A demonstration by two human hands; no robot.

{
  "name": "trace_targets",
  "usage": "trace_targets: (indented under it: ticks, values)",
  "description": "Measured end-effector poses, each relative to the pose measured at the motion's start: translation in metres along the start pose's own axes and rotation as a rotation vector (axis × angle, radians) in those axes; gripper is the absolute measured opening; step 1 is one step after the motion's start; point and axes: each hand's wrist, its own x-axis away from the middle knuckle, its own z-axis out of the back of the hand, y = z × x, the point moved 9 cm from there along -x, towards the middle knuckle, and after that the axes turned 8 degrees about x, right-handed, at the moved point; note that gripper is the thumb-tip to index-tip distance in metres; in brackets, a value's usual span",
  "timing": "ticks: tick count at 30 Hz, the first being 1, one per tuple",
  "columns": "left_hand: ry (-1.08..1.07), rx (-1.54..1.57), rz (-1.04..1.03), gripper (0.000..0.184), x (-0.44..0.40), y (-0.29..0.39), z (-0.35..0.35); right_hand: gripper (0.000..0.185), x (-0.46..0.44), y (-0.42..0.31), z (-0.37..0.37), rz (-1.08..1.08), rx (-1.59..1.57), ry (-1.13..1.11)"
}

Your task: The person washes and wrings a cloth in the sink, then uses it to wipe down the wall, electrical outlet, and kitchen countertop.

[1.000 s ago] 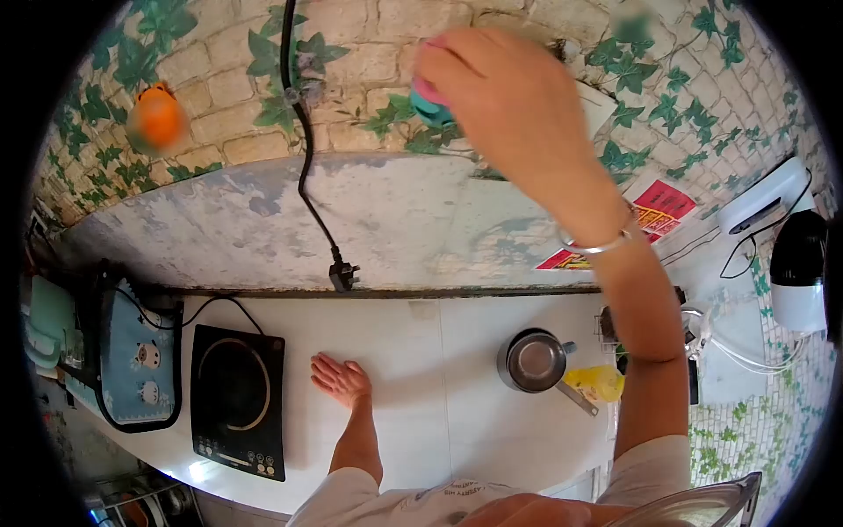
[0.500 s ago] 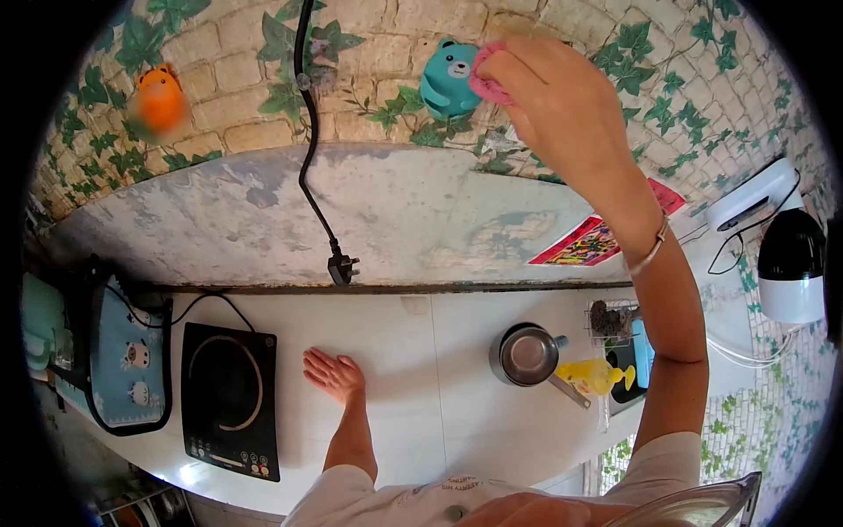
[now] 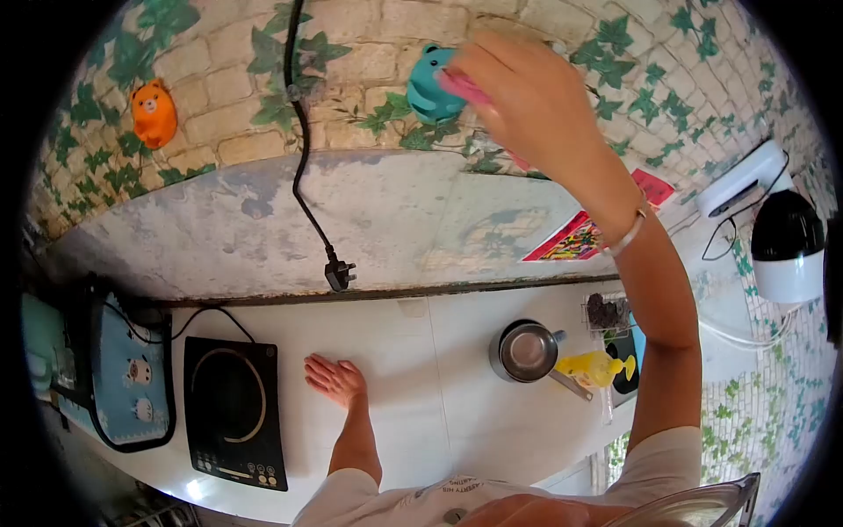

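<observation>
One cloth (image 3: 465, 86), likely light, soft and best gripped bunched, is pinched by the right hand (image 3: 534, 98) at the teal bear (image 3: 427, 95) on the far wall (image 3: 373, 61); the left hand (image 3: 337, 379) is held spread.

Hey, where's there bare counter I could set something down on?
The widest bare patch of counter lies between your left hand and the metal pot. A narrower strip separates that hand from the black cooktop. It's crowded around the pot, with the yellow bottle and wire basket close by.
</observation>
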Motion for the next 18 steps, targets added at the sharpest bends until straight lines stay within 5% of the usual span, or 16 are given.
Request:
trace_targets:
  ticks: [3, 6, 8, 9, 11, 14, 18]
  values:
    - [0.031, 0.005, -0.017, 0.061, 0.001, 0.001, -0.001, 0.011, -0.022, -0.008, 0.012, -0.019, 0.001, 0.058]
    - [0.015, 0.015, -0.015, 0.061, 0.001, 0.003, 0.004, 0.033, -0.008, 0.002, -0.026, -0.154, 0.022, -0.451]
    - [0.011, 0.003, -0.007, 0.061, 0.001, 0.004, 0.002, 0.006, 0.008, 0.019, -0.01, -0.338, -0.138, -0.102]
    - [0.01, 0.0, -0.009, 0.061, -0.001, 0.002, 0.001, 0.006, 0.017, 0.021, -0.002, -0.342, -0.144, -0.098]
    - [0.026, 0.0, -0.022, 0.061, -0.002, 0.004, 0.003, 0.012, 0.068, 0.013, -0.022, -0.555, -0.741, -0.639]
    - [-0.037, -0.01, -0.006, 0.061, -0.005, 0.007, 0.0, 0.014, 0.105, -0.008, 0.009, -0.459, -0.904, -0.606]
    - [0.021, -0.04, -0.03, 0.061, -0.005, 0.005, -0.004, 0.015, 0.131, 0.01, 0.022, -0.737, -0.842, -0.386]
